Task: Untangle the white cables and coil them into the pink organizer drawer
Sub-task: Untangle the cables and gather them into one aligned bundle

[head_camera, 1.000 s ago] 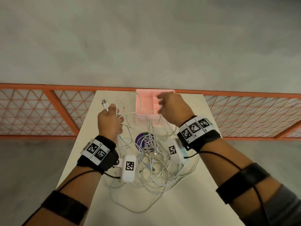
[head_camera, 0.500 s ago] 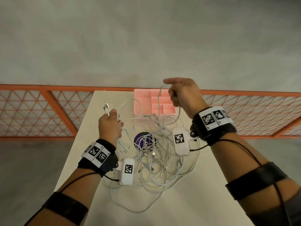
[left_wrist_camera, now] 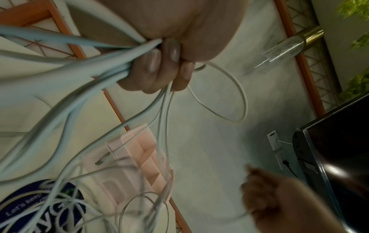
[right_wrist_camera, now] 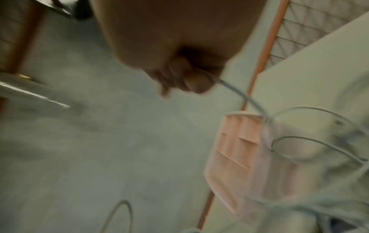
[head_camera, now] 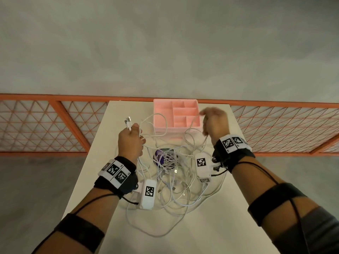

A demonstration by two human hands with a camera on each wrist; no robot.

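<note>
From the head view, a tangle of thin white cables (head_camera: 174, 173) lies mid-table, near of the pink plastic compartmented organizer drawer (head_camera: 176, 114) at the far edge. The left wrist view shows the left hand (left_wrist_camera: 159, 66) clutching several strands. The right wrist view, blurred, shows the right hand (right_wrist_camera: 185, 78) pinching one cable.

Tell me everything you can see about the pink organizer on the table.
The pink organizer is a boxy, open-topped tray of what looks like matte plastic, split by thin walls into several compartments of unequal size, all apparently empty. It sits upright at the far edge of the table, beside the orange railing. White cables loop over its near left corner and right rim. The right hand hovers at its right side, holding a cable.
</note>
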